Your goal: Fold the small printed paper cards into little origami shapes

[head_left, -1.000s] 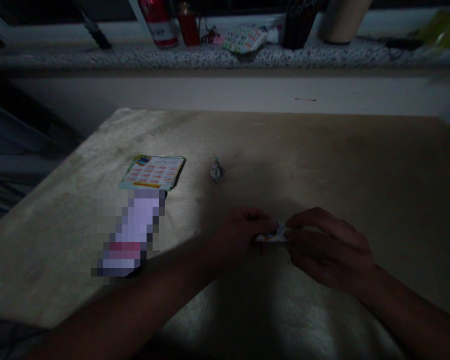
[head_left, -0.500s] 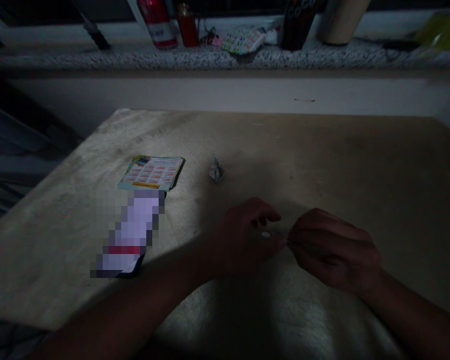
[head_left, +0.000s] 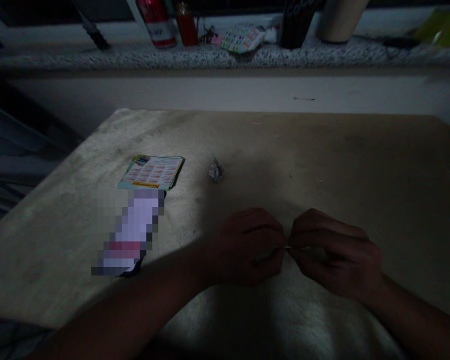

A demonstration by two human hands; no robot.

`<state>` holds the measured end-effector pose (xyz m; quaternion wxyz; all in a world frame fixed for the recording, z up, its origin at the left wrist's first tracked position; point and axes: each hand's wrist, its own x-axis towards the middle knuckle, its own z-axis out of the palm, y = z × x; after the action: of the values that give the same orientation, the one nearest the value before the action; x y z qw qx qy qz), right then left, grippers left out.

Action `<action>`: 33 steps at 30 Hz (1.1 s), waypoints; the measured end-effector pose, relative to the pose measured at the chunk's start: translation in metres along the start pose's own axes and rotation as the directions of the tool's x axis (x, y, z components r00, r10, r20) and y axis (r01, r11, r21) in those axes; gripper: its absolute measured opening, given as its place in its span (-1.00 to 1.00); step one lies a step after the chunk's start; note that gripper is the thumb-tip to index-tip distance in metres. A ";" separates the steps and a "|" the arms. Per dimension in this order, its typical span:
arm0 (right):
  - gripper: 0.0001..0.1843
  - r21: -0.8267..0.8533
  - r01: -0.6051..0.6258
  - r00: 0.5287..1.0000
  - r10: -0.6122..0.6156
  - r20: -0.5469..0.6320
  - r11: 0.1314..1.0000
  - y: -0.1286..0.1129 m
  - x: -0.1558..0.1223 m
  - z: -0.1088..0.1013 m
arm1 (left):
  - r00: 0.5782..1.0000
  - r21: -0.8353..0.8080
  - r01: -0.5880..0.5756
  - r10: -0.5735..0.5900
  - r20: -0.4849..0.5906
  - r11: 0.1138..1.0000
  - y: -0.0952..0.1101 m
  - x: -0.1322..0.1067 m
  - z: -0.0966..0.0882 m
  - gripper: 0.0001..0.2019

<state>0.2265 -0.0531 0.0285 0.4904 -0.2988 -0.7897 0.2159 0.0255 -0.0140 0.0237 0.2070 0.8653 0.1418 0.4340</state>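
Observation:
Over the table (head_left: 345,170), my left hand (head_left: 249,245) and my right hand (head_left: 333,252) meet fingertip to fingertip. Each is closed in a pinch. Between the tips shows a thin pale sliver (head_left: 288,247), too small and dark to name, which both hands seem to grip. Beyond my left hand lies a small crumpled wrapper (head_left: 216,171). To the left is a stack of printed cards (head_left: 152,171), and just nearer than it lies a phone (head_left: 135,230) with a lit, blurred-out screen.
Behind the table runs a speckled stone sill (head_left: 195,57). On it stand a red can (head_left: 157,25), a small red bottle (head_left: 187,27), a patterned packet (head_left: 243,39), a dark cup (head_left: 297,22) and a beige cylinder (head_left: 339,20). The light is dim.
My left fingers were apart, with the index raised off the thumb; they have now closed into a pinch against my right fingertips. My right hand has barely moved.

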 end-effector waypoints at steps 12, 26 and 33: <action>-0.76 -0.028 -0.104 0.995 0.104 -0.008 0.994 0.002 -0.009 -0.002 | 0.995 -0.042 0.102 -0.103 -0.015 0.994 0.000 -0.003 -0.001 -0.91; -0.81 -0.110 -0.150 0.987 0.144 -0.068 0.982 0.003 -0.013 -0.001 | 0.983 -0.077 0.180 -0.183 -0.030 0.981 -0.003 -0.006 -0.002 -0.95; -0.80 -0.103 -0.129 0.990 0.123 -0.062 0.986 0.002 -0.012 -0.004 | 0.984 -0.111 0.166 -0.171 -0.040 0.980 -0.002 -0.005 -0.003 -0.92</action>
<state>0.2351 -0.0598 0.0215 0.4809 -0.3797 -0.7657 0.1955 0.0202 -0.0137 0.0203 0.2854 0.8269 0.1961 0.4432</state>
